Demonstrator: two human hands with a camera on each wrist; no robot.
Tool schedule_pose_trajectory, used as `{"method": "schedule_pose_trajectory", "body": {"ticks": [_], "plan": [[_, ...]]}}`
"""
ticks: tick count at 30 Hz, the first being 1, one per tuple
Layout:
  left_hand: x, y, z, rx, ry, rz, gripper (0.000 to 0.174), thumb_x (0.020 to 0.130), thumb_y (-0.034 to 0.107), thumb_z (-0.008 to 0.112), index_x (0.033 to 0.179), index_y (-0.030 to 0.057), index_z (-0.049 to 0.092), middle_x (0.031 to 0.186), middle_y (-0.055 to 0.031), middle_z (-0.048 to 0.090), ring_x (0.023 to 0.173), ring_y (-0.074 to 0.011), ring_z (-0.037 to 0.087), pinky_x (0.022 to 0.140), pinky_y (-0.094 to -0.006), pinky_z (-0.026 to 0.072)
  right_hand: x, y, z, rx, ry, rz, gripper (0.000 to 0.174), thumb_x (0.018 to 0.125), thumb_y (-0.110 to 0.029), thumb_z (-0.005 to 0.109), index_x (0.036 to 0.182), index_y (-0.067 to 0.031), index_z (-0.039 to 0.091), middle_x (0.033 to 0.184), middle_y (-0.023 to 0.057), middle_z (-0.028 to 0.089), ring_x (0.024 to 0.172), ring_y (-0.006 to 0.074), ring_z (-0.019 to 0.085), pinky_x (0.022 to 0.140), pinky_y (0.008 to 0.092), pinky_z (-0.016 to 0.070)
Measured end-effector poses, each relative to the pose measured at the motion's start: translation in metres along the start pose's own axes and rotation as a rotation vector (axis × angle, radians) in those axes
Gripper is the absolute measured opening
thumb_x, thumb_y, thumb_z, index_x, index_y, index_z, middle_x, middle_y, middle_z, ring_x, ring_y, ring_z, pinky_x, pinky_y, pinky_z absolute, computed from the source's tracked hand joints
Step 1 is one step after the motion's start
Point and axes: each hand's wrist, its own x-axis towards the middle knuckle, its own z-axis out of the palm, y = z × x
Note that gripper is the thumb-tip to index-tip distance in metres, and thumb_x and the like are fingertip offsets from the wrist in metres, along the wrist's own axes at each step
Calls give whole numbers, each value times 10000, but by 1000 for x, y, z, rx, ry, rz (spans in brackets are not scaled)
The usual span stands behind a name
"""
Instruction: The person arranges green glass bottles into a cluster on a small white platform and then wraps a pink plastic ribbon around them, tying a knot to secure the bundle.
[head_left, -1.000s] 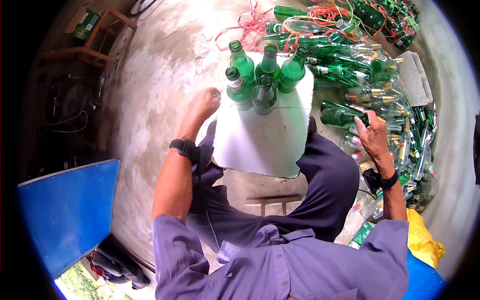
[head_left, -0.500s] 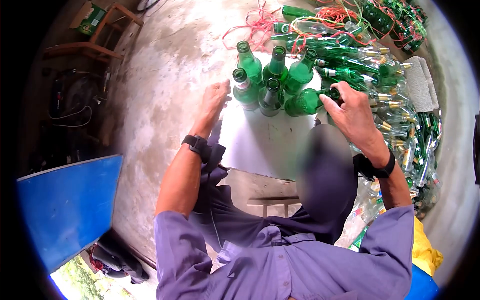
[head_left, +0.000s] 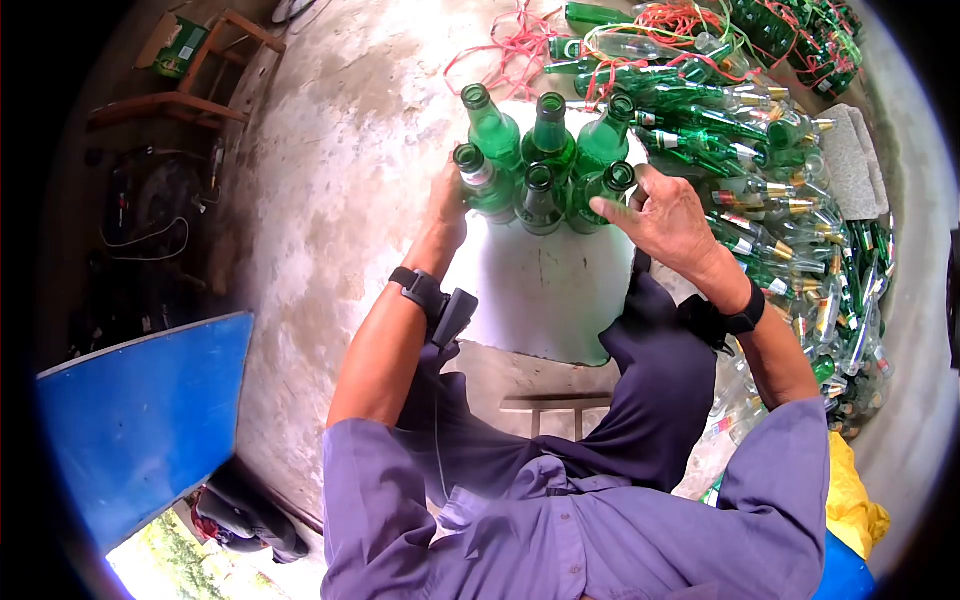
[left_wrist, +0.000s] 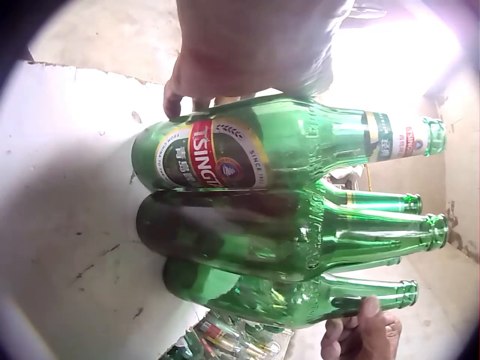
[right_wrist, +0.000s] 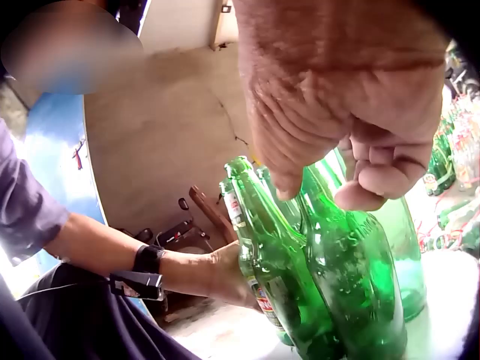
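My right hand (head_left: 672,218) holds the neck of a green glass bottle (head_left: 587,210), with the thumb on one side and fingers on the other. This bottle stands upright at the right front of a tight cluster of several green bottles on a white board (head_left: 530,300). At the cluster's left side, my left hand (head_left: 447,200) rests against a green beer bottle (left_wrist: 202,154) with a red and dark label. Part of that hand is hidden behind the bottle. Other upright bottles, among them a green bottle (head_left: 550,135) at the back, stand close between the hands.
Many bottles (head_left: 700,130) lie heaped on the floor to the right, with red straps (head_left: 510,50) beyond the board. A concrete block (head_left: 850,165) is by the wall. A blue panel (head_left: 150,420) and a wooden chair (head_left: 210,60) stand at the left.
My right hand has brought a bottle from the right-hand heap onto the board and tipped it upright beside the others. My left hand has moved in against the left bottle.
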Motion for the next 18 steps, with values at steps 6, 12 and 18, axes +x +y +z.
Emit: {"method": "schedule_pose_trajectory", "body": {"ticks": [6,12,18], "plan": [[-10,0,0,290,-147,250,488,1042,463,335,1117,62,602,1014,-53,661,934,-157,607,864,-329,474,-9,43,8,134,-335,202,904,646,-305,839,1335,97,415,1124,276,609,908,334,654,807,394,509],[4,3,1,-48,-138,-51,580,1049,491,255,1179,29,580,1084,-73,659,1003,-162,604,942,-339,463,-17,84,48,341,-407,332,1303,603,-150,896,1526,-18,-14,1506,241,311,1030,302,632,879,383,533],[20,-15,-7,190,-358,164,651,1016,569,288,1382,56,448,1269,-94,582,1138,-197,563,984,-347,461,10,94,67,377,-385,228,1362,565,-134,920,1539,-69,-30,1442,227,424,1235,324,523,1066,389,414]]}}
